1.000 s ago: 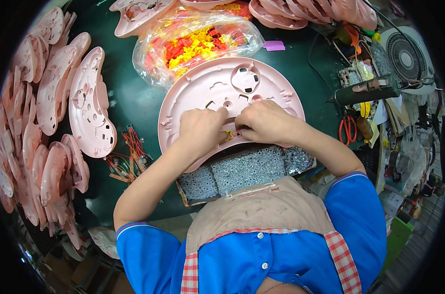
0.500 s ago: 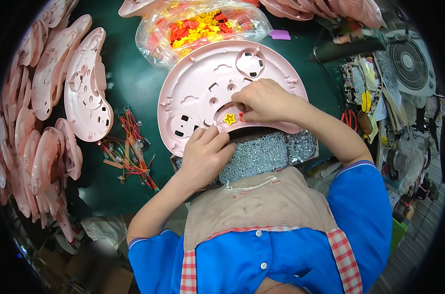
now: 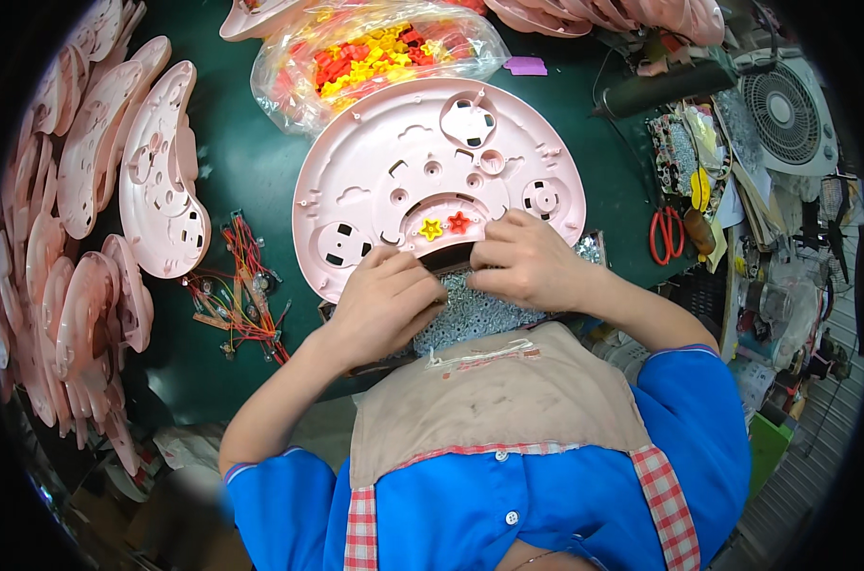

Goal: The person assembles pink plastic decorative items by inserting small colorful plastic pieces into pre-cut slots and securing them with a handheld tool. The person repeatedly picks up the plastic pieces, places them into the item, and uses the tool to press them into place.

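Both hands [image 3: 451,285] pinch the pink plate's [image 3: 375,181] near edge, screws [image 3: 470,309] beneath.

Head camera; looks steeply down, close over green worktable [image 3: 251,171].

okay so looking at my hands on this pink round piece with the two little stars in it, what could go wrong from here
1. The yellow star and red star look only set into the pink disc; a nudge from your left hand or right hand could pop them out.
2. The disc overhangs the tray of small silver screws, so pressing its near edge might tip it or scatter them.
3. The loose wire bundle lies beside your left arm and could snag.
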`<state>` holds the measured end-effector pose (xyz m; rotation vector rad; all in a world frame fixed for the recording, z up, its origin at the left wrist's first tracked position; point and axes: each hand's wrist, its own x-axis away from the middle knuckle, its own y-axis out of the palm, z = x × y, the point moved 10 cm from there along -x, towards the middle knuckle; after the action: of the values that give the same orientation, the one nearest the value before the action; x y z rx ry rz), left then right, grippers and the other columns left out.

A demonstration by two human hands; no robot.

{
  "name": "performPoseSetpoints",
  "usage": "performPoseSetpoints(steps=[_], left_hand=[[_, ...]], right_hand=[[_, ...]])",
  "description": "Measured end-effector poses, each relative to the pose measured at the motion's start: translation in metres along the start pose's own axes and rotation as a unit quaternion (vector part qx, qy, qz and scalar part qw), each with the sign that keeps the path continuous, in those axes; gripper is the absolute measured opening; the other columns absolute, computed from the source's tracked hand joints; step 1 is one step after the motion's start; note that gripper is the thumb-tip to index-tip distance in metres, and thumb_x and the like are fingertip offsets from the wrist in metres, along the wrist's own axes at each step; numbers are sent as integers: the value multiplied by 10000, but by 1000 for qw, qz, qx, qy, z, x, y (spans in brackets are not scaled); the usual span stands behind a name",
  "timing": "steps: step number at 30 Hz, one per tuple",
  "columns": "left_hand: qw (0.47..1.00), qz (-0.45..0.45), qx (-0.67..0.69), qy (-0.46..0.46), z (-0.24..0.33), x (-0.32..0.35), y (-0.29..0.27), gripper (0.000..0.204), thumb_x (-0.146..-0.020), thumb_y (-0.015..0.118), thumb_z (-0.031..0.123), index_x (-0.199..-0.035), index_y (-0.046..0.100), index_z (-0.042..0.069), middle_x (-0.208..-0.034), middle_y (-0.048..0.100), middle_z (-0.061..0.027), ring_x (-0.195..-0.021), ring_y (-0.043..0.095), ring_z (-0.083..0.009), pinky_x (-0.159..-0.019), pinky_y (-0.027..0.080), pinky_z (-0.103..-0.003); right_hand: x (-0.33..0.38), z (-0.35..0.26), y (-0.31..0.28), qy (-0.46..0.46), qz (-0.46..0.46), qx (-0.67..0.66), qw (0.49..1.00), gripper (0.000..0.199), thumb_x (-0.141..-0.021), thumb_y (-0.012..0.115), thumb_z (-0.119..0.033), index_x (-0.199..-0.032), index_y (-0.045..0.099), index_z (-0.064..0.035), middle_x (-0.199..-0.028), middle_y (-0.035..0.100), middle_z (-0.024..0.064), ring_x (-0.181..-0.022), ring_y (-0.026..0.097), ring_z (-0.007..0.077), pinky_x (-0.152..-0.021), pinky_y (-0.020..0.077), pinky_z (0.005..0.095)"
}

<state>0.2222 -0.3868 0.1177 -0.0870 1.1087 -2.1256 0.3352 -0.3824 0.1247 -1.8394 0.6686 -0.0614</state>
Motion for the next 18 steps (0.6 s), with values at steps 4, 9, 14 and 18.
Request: performPoseSetpoints(steps=[4, 9, 14, 18], left_hand=[[973, 50, 193, -117, -28, 4, -18, 163, -803, 831, 45, -948, 758, 53, -908, 732, -62, -879, 668, -242, -832, 510, -369], [931, 23, 277, -238, -77, -12, -20, 193, -826, 800, 0, -1013, 755, 11, -919, 749, -82, -879, 677, -215, -833, 533, -353], [996, -49, 67, -28, -71, -53, -13, 176, -767, 796, 67, -931, 735, 60, -901, 673, -62, -907, 607, -272, -821, 490, -404], [998, -57, 21, -28, -73, -57, -7, 129, -768, 808, 143, -879, 750, 112, -898, 610, -27, -938, 590, -228, -826, 457, -388]], right_hand=[[11, -11, 0, 10, 14, -47, 999, 70, -761, 685, -163, -817, 688, -121, -801, 625, -22, -802, 603, 180, -769, 452, 362], [16, -8, 0, 49, 28, -91, 994, 104, -759, 761, -128, -837, 698, -102, -776, 613, 5, -776, 599, 200, -790, 467, 368], [18, -5, -5, 58, 43, -118, 990, 118, -772, 778, -101, -879, 726, -98, -818, 651, 22, -815, 630, 212, -810, 487, 369], [18, 26, -15, 108, 65, -212, 969, 128, -786, 795, -93, -903, 742, -89, -838, 688, 36, -868, 661, 228, -870, 510, 393]])
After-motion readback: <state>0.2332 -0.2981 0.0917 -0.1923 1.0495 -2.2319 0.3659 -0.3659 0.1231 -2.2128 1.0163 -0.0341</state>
